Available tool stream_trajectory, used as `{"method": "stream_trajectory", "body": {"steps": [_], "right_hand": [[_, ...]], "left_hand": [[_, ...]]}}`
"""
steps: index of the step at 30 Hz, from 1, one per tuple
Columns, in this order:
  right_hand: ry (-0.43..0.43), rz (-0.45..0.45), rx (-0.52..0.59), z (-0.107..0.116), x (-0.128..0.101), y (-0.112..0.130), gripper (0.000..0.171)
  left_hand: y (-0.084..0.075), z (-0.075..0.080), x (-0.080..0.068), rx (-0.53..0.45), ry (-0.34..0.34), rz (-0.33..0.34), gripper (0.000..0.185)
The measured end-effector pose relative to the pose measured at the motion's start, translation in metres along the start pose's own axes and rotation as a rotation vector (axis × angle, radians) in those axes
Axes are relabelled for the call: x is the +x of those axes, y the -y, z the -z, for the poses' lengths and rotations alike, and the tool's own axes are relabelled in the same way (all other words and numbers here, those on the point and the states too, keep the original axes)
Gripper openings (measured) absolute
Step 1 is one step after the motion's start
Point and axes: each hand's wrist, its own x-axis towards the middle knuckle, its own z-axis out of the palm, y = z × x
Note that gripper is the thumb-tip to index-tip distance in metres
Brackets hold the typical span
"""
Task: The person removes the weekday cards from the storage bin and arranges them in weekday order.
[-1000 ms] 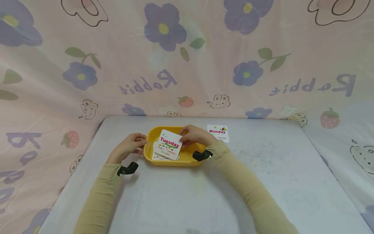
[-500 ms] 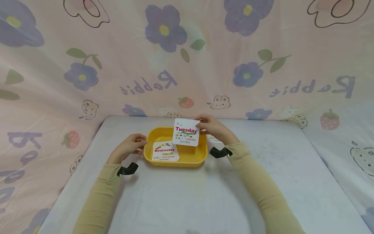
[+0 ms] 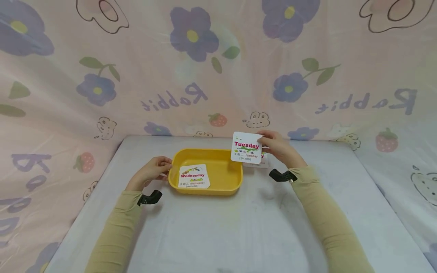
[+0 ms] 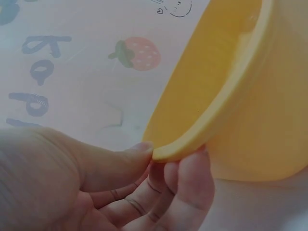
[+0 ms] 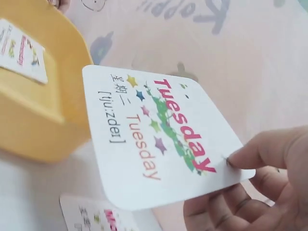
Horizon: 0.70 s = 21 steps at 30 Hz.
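In the head view my right hand pinches the white Tuesday card by its right edge, thumb on top and fingers beneath. This card hangs in the air over the Monday card, which lies on the table and is mostly covered from above. My left hand grips the left end of the yellow tray; in the left wrist view the thumb and fingers pinch its rim. Inside the tray's left part lies the Wednesday card.
A white-covered table carries the tray. Behind and beside it hangs a pale pink cloth with flowers, strawberries and rabbits. A black camera mount sits on each wrist.
My right hand has lifted the Tuesday card out of the tray and carried it rightward, above the Monday card. The Wednesday card is now uncovered. My left hand stays on the tray.
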Motion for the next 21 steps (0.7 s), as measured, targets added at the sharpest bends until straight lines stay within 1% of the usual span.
{"method": "stream_trajectory", "body": {"steps": [5, 8, 12, 21], "right_hand": [[-0.018, -0.029, 0.014, 0.024, -0.003, -0.014, 0.042], [-0.055, -0.072, 0.013, 0.038, -0.005, -0.022, 0.045], [-0.080, -0.122, 0.003, 0.052, -0.009, -0.033, 0.048], [-0.087, -0.177, -0.009, 0.080, -0.022, -0.059, 0.053]], "left_hand": [[0.001, 0.002, 0.001, 0.001, 0.002, -0.009, 0.032], [0.001, 0.002, 0.001, -0.003, 0.004, -0.016, 0.032], [0.001, 0.002, 0.000, -0.005, 0.002, -0.023, 0.032], [0.006, 0.001, 0.002, -0.014, 0.014, -0.037, 0.031]]}}
